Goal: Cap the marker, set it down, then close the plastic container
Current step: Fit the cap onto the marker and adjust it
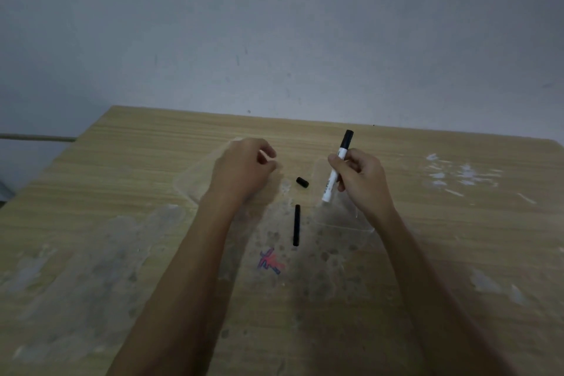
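Note:
My right hand [358, 180] grips a white marker [331, 185] around its middle, tilted, with its black cap [346, 139] on the upper end. My left hand [244, 169] is curled, its fingers pinching the edge of a clear plastic container half [195, 177] on the table's left-centre. The other clear plastic half [341, 217] lies under and below my right hand. Between the hands a short black cap-like piece [302, 182] lies on the table, and a long thin black stick [296, 225] lies nearer to me.
The wooden table [122, 223] is smeared with pale stains and bears a red and blue scribble [270, 261]. White flecks [457, 175] mark the right side. A grey wall stands behind the far edge.

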